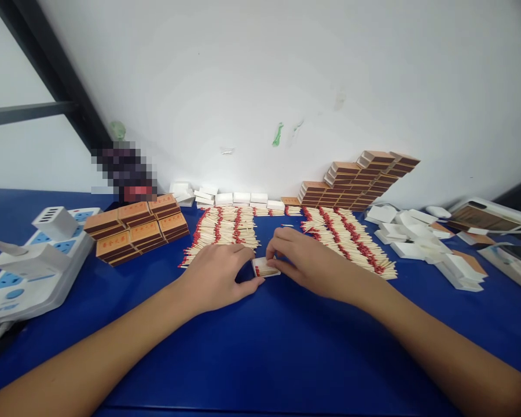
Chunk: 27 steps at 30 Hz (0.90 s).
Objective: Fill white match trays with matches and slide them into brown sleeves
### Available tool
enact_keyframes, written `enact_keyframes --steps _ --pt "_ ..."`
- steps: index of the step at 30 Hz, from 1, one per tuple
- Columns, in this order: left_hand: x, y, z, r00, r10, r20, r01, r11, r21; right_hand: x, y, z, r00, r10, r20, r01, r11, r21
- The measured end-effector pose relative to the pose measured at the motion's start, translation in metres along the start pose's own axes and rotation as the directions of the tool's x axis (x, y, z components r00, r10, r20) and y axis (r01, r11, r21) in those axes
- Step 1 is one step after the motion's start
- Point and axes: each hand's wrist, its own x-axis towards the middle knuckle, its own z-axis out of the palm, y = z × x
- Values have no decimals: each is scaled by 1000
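Observation:
A small white matchbox tray (pixel 265 274) lies on the blue table between my hands, with matches (pixel 264 269) in it and red heads at its left end. My left hand (pixel 217 277) grips the tray's left side between thumb and fingers. Over its right end, my right hand (pixel 304 255) is curled, the thumb and fingertips at the matches; whatever sits between those fingers is hidden. Long rows of loose matches (pixel 226 229) spread behind my left hand. More match rows (pixel 342 231) lie behind my right hand. One single match (pixel 290 225) rests between the two groups.
Closed matchboxes are stacked at left (pixel 141 229) and, stepped, against the wall at right (pixel 351 185). White trays (pixel 242 198) line the wall; more white trays (pixel 417 231) are heaped at right. A power strip (pixel 65 272) with plugs stands at far left, a phone-like object (pixel 486 215) at far right.

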Motion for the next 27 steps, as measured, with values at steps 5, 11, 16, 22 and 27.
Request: enact_keyframes --steps 5,11,16,22,27 --pt "0 -1 1 1000 6 -18 -6 1000 -15 24 60 -5 969 132 -210 -153 984 -88" --pt "0 -3 4 1000 11 -18 -11 1000 -11 49 103 -2 974 134 -181 -164 972 -166" --pt "0 -2 3 1000 18 -17 -18 1000 -3 56 104 6 975 129 -179 -168 959 -227" --pt "-1 -2 3 999 30 -18 -30 1000 -7 57 109 9 974 131 -183 -173 956 -237" --pt "-1 -2 4 1000 23 -12 -23 1000 0 56 112 8 974 135 -179 -176 956 -234"
